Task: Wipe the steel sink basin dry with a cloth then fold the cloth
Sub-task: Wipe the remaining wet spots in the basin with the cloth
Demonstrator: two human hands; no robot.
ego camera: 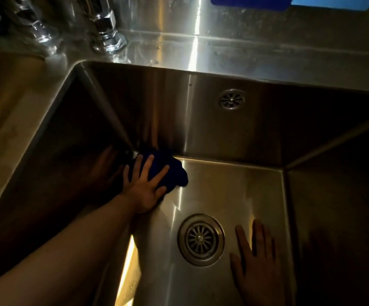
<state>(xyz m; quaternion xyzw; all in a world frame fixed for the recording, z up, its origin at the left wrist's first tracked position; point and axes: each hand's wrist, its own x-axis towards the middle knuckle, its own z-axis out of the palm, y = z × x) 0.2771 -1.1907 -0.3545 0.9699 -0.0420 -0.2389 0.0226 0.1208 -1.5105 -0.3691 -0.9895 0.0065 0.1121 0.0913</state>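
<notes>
A deep steel sink basin (pixel 230 191) fills the view. A dark blue cloth (pixel 168 171) lies bunched on the basin floor in the far left corner. My left hand (pixel 145 184) presses flat on the cloth with fingers spread and straight. My right hand (pixel 256 261) rests flat on the basin floor, just right of the round drain strainer (pixel 200 239), holding nothing.
An overflow grille (pixel 232 99) sits on the back wall. Chrome tap fittings (pixel 107 29) stand on the ledge at the back left. A blue object (pixel 267 2) lies at the top edge. The left and right walls of the basin are in shadow.
</notes>
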